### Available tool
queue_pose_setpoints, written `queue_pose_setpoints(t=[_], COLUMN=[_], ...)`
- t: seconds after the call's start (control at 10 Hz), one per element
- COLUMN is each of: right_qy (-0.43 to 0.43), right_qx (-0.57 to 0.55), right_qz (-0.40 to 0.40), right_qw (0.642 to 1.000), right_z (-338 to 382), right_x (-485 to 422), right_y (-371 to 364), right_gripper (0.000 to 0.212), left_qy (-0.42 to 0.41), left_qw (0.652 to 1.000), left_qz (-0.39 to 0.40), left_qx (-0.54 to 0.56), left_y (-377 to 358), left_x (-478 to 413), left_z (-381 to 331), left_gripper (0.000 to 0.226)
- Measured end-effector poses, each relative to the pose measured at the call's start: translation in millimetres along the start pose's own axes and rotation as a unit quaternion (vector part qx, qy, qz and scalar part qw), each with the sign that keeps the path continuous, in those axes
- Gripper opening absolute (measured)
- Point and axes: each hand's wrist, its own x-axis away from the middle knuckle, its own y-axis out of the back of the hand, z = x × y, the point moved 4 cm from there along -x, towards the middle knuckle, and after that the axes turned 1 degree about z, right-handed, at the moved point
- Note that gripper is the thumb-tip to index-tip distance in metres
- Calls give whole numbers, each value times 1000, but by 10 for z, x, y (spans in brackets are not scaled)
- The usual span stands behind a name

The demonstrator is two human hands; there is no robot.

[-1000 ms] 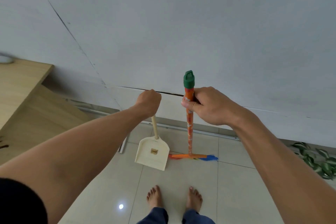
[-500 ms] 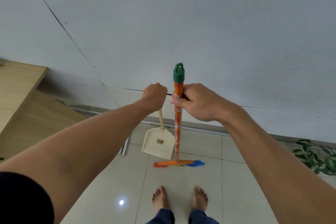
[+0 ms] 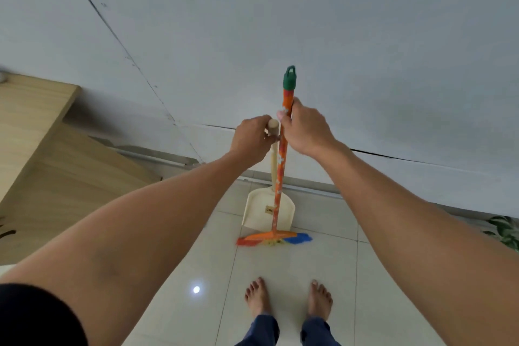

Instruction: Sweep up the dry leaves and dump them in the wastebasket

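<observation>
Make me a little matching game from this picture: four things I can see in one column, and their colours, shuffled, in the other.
Things:
1. dustpan
2. broom handle
3. cap on the broom handle's top
4. plant leaves at the right edge

Colours:
A. orange with pale marks
B. dark green with lighter patches
C. cream
D. plain green

Pairs: 1-C, 2-A, 3-D, 4-B

Glossy tiled floor [image 3: 280,267]; matt cream plastic dustpan [image 3: 259,212]; broom [image 3: 280,166] with printed glossy handle; wood-grain surface [image 3: 31,109].
</observation>
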Motion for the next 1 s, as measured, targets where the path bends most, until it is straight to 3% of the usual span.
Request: queue_pose_setpoints(t=[0.3, 0.7, 1.0], right_qy=[-53, -84, -117], right_qx=[4, -1, 6], right_qz=[-48, -78, -87], right_qw=[997, 993, 989], right_z=[-12, -34, -64], right_x=[-221, -331, -141], right_y=[-104, -57, -13], right_gripper=[32, 35, 37], left_qy=[-17, -14, 13], left_qw=[998, 999, 997], left_qz=[-40, -25, 14], left_qx=[-37, -39, -73], left_y=[125, 62, 73], left_x=[-177, -201, -35], left_z=[-1, -9, -5], left_gripper=[18, 19, 53])
